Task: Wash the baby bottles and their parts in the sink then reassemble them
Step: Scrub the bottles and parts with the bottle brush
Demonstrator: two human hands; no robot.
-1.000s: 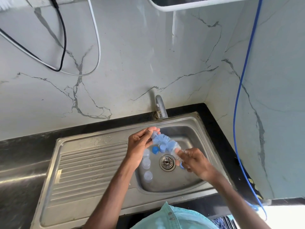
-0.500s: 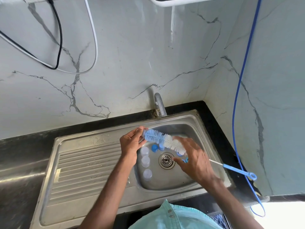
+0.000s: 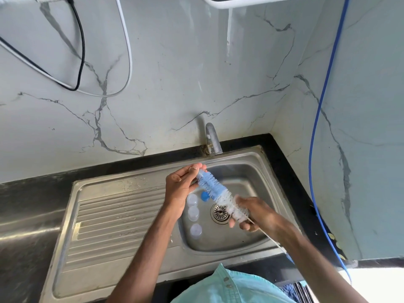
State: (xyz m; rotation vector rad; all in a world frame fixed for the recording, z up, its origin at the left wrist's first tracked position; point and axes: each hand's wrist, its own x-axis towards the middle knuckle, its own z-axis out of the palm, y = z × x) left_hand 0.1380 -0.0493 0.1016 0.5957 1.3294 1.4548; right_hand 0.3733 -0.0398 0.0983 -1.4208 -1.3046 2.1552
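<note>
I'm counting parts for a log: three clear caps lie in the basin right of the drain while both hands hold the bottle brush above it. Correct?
Not quite: the head view shows the three clear caps left of the drain, not right. They lie in the basin, and left hand and right hand hold the bottle brush above it.

A grey-veined marble wall (image 3: 175,73) fills the far side and turns a corner at the right. A black cable (image 3: 83,51) and a white cable (image 3: 130,62) loop down it at far left. A blue hose (image 3: 319,110) hangs down the right wall. A tap (image 3: 213,138) stands at the black counter's (image 3: 26,193) far edge.
</note>
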